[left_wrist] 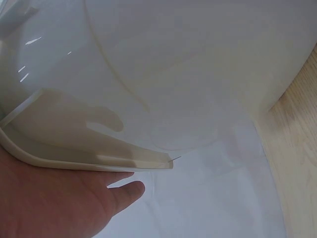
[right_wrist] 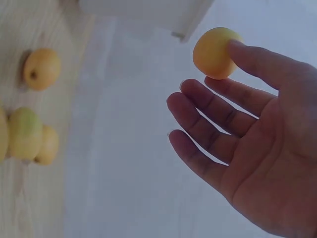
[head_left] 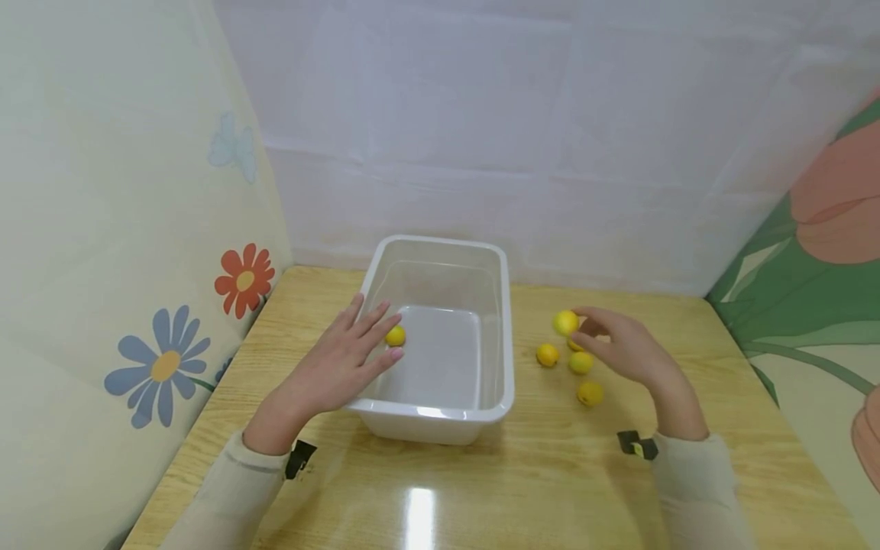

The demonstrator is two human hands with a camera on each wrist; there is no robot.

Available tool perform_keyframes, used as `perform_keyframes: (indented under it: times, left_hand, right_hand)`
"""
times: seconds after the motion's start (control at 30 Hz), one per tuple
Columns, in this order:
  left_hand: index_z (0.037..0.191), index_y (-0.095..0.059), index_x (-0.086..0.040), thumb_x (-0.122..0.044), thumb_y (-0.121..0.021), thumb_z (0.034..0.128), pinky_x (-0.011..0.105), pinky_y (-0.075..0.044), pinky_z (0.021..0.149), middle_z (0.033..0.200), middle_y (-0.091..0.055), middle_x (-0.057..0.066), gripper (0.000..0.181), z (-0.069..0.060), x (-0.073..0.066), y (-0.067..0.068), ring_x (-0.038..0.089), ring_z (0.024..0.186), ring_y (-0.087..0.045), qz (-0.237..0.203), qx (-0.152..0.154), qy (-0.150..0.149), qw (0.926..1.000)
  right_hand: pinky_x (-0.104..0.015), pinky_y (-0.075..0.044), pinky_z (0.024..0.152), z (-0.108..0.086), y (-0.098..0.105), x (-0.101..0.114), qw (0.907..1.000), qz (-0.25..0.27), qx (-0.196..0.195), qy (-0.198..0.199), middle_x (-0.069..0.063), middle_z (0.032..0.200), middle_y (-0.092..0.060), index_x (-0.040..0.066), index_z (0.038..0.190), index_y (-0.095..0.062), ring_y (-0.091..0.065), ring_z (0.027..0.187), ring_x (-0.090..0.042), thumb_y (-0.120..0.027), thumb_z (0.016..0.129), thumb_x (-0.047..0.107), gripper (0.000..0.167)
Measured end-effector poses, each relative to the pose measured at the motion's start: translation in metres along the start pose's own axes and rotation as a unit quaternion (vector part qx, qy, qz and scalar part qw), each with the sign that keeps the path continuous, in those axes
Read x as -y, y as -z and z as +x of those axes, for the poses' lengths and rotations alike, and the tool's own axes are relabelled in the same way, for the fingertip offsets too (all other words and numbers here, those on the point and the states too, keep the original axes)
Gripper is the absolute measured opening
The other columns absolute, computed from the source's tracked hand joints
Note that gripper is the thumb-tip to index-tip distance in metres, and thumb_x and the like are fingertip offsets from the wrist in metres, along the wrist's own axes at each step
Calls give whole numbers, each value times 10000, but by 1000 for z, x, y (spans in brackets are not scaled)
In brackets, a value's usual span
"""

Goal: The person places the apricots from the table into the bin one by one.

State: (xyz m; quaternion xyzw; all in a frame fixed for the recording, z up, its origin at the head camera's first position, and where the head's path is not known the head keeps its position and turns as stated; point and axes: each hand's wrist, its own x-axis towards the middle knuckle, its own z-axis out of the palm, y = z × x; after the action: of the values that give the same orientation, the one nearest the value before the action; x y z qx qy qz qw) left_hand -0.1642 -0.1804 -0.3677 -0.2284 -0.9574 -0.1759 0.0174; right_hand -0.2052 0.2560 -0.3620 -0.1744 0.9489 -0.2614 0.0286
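Head view: left hand (head_left: 337, 363) splayed over the tub (head_left: 461, 414), fingers (head_left: 373, 315) straight; right hand (head_left: 631, 347) pinches a raised yellow fruit (head_left: 565, 322).

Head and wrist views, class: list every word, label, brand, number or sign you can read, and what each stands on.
None: no readable text shows.
White tub, yellow fruits, wooden table: no lettering visible.
Flower-patterned backdrop: pictures only.
Black patches by the cuffs: too small to tell whether anything is written.
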Motion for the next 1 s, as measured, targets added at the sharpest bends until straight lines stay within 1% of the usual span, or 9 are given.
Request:
perform_keyframes:
  times: [0.17,0.4,0.57,0.7,0.83,1.0]
  left_hand:
    - [1593,-346,-170,-540,-391,1063,619,-94,1224,1674,-225,97,647,0,0,0,434,1548,-3,-27,-17,-1,10000]
    - [1591,-349,-172,-535,-385,1066,624,-87,1222,1675,-218,87,639,-2,0,-1,428,1550,4,-29,-46,22,10000]
    - [1595,-340,-172,-534,-376,1069,621,-62,1225,1678,-209,90,639,-2,1,-1,431,1549,18,-37,25,34,10000]
    - [1594,-343,-170,-532,-379,1069,616,-58,1227,1675,-223,100,638,0,1,-1,433,1548,14,-19,1,14,10000]
    - [1594,-343,-174,-532,-379,1069,616,-58,1227,1674,-224,98,637,1,1,0,429,1549,17,-4,-14,5,10000]
    - [1595,-343,-177,-536,-375,1069,614,-58,1227,1676,-215,89,637,0,0,0,425,1550,21,-20,4,9,10000]
  right_hand:
    - [-610,-474,987,5,2,21,9999,110,-9,78,-64,1133,-708,115,1473,-513,-637,1111,-307,-588,1022,438,560]
    - [-584,-500,964,20,4,42,9977,136,-231,618,-62,1141,-713,128,1454,-543,-645,1103,-288,-605,1018,413,524]
    - [-548,-507,960,31,2,55,9954,234,-224,897,-31,1112,-714,157,1431,-571,-651,1049,-235,-630,1007,402,493]
    - [-522,-511,955,40,0,66,9937,377,-188,1037,-9,1102,-705,181,1421,-583,-642,1032,-210,-642,1002,389,471]
    - [-504,-512,967,48,-1,75,9921,381,-133,1185,-17,1078,-707,160,1433,-571,-642,1034,-215,-653,1004,327,467]
    - [-508,-504,1003,54,-4,79,9907,402,-114,1293,-37,1050,-714,119,1482,-512,-647,1073,-242,-649,1010,282,517]
